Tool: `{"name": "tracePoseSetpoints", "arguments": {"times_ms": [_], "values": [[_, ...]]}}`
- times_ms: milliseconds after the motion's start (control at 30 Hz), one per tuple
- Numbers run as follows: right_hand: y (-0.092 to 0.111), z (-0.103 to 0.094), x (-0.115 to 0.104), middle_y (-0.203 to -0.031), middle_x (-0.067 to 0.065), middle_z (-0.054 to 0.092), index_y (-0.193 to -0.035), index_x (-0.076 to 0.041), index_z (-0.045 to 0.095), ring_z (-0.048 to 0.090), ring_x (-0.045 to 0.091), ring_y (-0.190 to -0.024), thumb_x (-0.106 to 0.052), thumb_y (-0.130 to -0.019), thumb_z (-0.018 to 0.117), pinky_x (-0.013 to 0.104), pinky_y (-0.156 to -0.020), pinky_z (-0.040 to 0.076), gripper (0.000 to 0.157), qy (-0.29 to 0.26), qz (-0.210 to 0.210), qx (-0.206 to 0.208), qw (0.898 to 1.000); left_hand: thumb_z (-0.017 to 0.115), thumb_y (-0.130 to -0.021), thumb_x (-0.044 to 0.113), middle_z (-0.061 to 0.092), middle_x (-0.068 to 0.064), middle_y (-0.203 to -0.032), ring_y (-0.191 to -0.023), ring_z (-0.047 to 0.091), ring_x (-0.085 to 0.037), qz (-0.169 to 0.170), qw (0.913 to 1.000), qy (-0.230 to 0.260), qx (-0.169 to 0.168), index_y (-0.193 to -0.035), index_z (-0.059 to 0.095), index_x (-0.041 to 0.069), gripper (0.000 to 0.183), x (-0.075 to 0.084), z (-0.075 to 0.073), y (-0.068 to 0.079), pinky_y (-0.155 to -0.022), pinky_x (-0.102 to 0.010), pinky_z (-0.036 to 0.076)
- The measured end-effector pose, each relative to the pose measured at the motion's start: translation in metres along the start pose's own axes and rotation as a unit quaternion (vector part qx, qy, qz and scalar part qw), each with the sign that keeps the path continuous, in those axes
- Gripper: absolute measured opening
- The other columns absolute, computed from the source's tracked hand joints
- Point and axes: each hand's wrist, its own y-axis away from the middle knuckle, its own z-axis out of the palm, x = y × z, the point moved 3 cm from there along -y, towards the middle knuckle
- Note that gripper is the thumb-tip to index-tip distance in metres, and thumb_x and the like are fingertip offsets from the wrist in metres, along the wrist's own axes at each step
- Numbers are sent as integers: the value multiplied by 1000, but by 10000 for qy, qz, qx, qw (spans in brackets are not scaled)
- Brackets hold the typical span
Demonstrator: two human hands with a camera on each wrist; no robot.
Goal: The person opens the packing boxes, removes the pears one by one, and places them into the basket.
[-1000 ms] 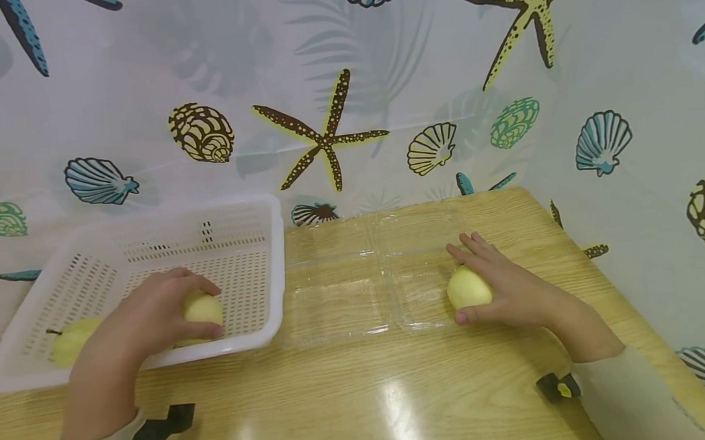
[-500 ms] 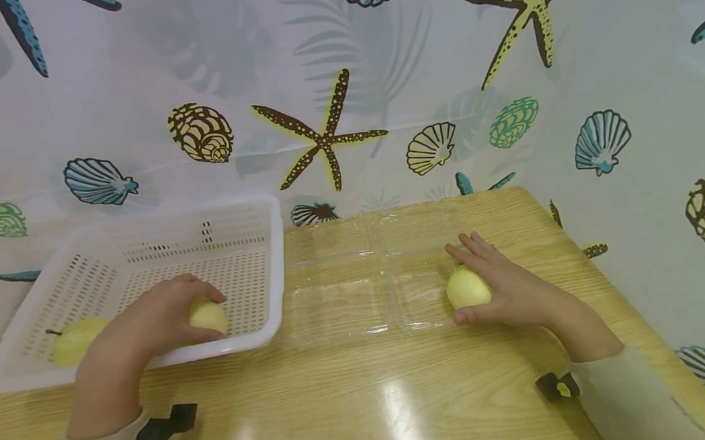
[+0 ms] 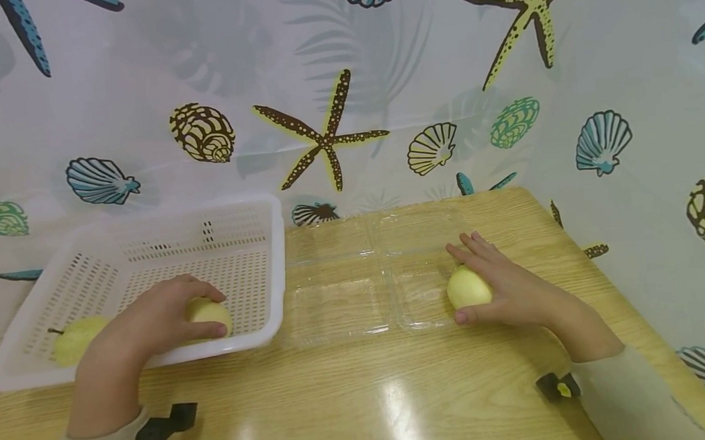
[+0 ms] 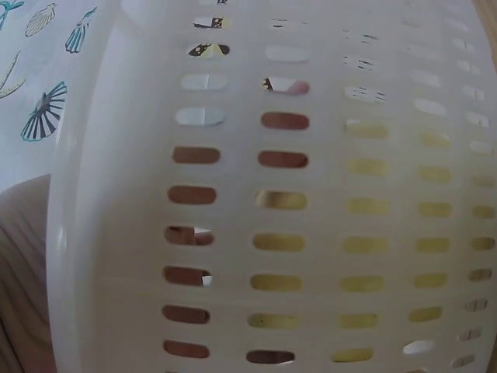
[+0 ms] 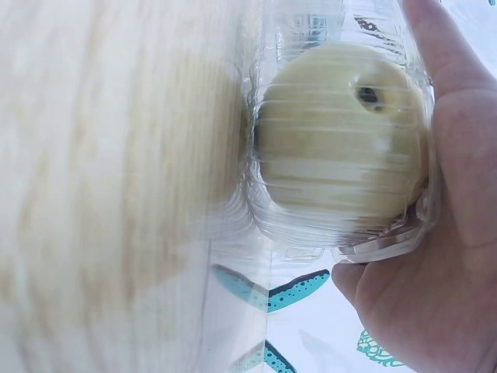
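Inside the near part of a white slotted basket (image 3: 273,272), my left hand (image 3: 152,320) grips a pale yellow pear (image 3: 213,314), thumb on its near side and fingers over the far side. A second yellow pear (image 3: 78,341), stem showing, lies at the basket's left end. The left wrist view looks through the basket wall (image 4: 116,202), with yellow fruit behind the slots. My right hand (image 3: 508,291) holds another pear (image 3: 467,288) between thumb and spread fingers, at the right end of a clear plastic container (image 3: 386,278). In the right wrist view this pear (image 5: 342,132) shows through the ribbed clear wall.
The basket and the clear container stand side by side on a wooden table (image 3: 339,396). Behind them hangs a cloth (image 3: 228,66) printed with shells and starfish, which continues along the table's right side. Black mounts (image 3: 168,425) sit at both wrists.
My left hand has shifted slightly right within the basket, and the pear in it has moved a little the same way. The right hand and its pear stay in place.
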Motion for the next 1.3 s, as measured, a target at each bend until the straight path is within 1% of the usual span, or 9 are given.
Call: {"name": "tracePoseSetpoints", "arguments": {"times_ms": [133, 300, 500, 800, 1000, 1167, 1233, 1300], "values": [[0, 1, 0, -168, 13, 3, -160, -25, 22, -3, 41, -153, -56, -76, 80, 77, -109, 15, 106, 23, -22, 0, 10000, 84, -77, 43, 66, -14, -124, -120, 55, -41, 14, 10000, 37, -45, -117, 72, 12, 52, 0, 1, 0, -103, -61, 40], [-1, 1, 1, -168, 13, 4, -160, -22, 23, -3, 41, -153, -56, -76, 80, 77, -109, 15, 107, 60, -33, 15, 10000, 83, -77, 44, 66, -13, -124, -120, 55, -40, 22, 10000, 15, -43, -117, 72, 12, 52, 1, 1, 0, -102, -62, 40], [0, 1, 1, -168, 12, 4, -160, -23, 23, -3, 40, -153, -56, -77, 80, 77, -109, 16, 106, 42, -21, 9, 10000, 82, -80, 41, 64, -15, -124, -115, 56, -37, -3, 9999, -42, 99, -118, 71, 13, 49, 2, -2, 1, -100, -60, 42], [0, 1, 1, -168, 11, 3, -159, -26, 23, -3, 38, -153, -57, -76, 80, 76, -109, 16, 106, 6, 8, -7, 10000, 77, -85, 40, 63, -14, -125, -117, 56, -38, 56, 9997, -53, 248, -119, 70, 12, 44, 5, -4, 4, -99, -60, 43], [0, 1, 1, -168, 11, 3, -159, -26, 24, -3, 38, -153, -57, -76, 80, 77, -109, 16, 106, -20, 17, -15, 10000, 73, -89, 41, 60, -19, -131, -123, 52, -42, 21, 9995, -34, 316, -121, 69, 11, 44, 5, -5, 3, -102, -63, 40], [0, 1, 1, -168, 11, 3, -159, -25, 24, -3, 39, -153, -56, -76, 80, 77, -109, 16, 106, -13, -5, 6, 10000, 70, -92, 42, 56, -21, -136, -126, 48, -46, 16, 9986, -192, 485, -124, 67, 12, 44, 8, -8, 3, -103, -66, 37], [0, 1, 1, -168, 12, 3, -159, -26, 24, -3, 39, -153, -57, -76, 80, 77, -109, 15, 106, -17, -5, 11, 10000, 69, -93, 40, 57, -21, -135, -125, 48, -46, 87, 9975, -263, 644, -124, 67, 11, 43, 10, -10, 3, -103, -66, 38], [0, 1, 2, -168, 12, 3, -159, -27, 23, -3, 39, -153, -57, -76, 80, 77, -109, 15, 106, -24, 1, 8, 10000, 69, -93, 37, 58, -19, -132, -124, 49, -45, 203, 9954, -339, 873, -124, 67, 11, 40, 13, -12, 4, -102, -66, 38]]}}
